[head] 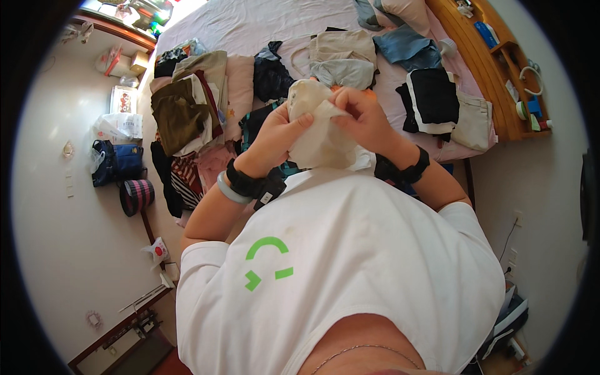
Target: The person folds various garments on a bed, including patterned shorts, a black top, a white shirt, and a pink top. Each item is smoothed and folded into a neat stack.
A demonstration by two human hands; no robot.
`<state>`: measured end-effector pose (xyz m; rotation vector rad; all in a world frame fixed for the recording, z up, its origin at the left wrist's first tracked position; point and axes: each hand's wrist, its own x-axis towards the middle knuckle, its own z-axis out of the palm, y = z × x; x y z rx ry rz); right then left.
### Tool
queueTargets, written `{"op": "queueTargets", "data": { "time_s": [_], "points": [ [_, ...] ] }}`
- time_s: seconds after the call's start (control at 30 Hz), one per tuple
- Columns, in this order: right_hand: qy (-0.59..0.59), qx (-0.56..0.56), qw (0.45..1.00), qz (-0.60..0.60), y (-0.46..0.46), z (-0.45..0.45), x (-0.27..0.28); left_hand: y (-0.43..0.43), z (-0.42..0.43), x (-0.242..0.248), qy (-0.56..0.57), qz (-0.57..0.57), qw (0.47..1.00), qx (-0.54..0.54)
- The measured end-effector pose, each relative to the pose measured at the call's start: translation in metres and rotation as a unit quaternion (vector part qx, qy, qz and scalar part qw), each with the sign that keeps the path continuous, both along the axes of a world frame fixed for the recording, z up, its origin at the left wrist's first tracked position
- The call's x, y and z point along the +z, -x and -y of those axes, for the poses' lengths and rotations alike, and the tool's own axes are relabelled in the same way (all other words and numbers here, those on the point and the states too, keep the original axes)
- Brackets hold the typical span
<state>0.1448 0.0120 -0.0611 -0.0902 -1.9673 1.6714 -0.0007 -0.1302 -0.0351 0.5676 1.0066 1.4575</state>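
Note:
A thin cream-coloured cloth item is held up in front of my chest, partly bunched at its top. My left hand grips its left side, with the thumb lying across the front. The fingers of my right hand pinch the fabric near its upper right edge. Just beyond the hands, a grey folded garment rests below beige folded trousers on the bed. Something orange shows behind my right hand, mostly hidden. A dark garment with teal stripes lies beside my left wrist.
Piled clothes, topped by an olive garment, cover the bed's left side. A dark lace garment lies at the middle. To the right are a black folded garment, white trousers and blue cloth. A wooden headboard borders the bed.

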Motion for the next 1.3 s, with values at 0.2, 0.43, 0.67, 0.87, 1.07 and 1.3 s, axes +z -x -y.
{"op": "queueTargets", "data": {
  "time_s": [0.2, 0.43, 0.67, 0.87, 1.07, 1.3],
  "points": [
    [0.221, 0.121, 0.966, 0.065, 0.003, -0.018, 0.006, 0.007, -0.001, -0.007, 0.017, 0.008, 1.000, 0.026],
    [0.184, 0.085, 0.978, 0.040, 0.000, -0.016, 0.007, 0.005, 0.001, -0.012, 0.020, 0.020, 0.996, 0.080],
    [-0.051, -0.003, 0.996, 0.075, -0.002, -0.010, 0.009, 0.000, 0.004, -0.016, 0.002, -0.014, 0.993, 0.119],
    [-0.147, -0.054, 0.985, 0.072, 0.001, -0.006, 0.009, -0.005, 0.006, -0.025, -0.032, -0.103, 0.982, 0.157],
    [-0.236, -0.108, 0.960, -0.106, 0.001, -0.009, 0.014, 0.002, 0.005, -0.022, -0.015, -0.080, 0.975, 0.207],
    [-0.058, 0.056, 0.996, 0.040, -0.021, -0.004, 0.025, 0.055, 0.010, -0.018, 0.142, -0.152, 0.949, 0.237]
  ]
}}
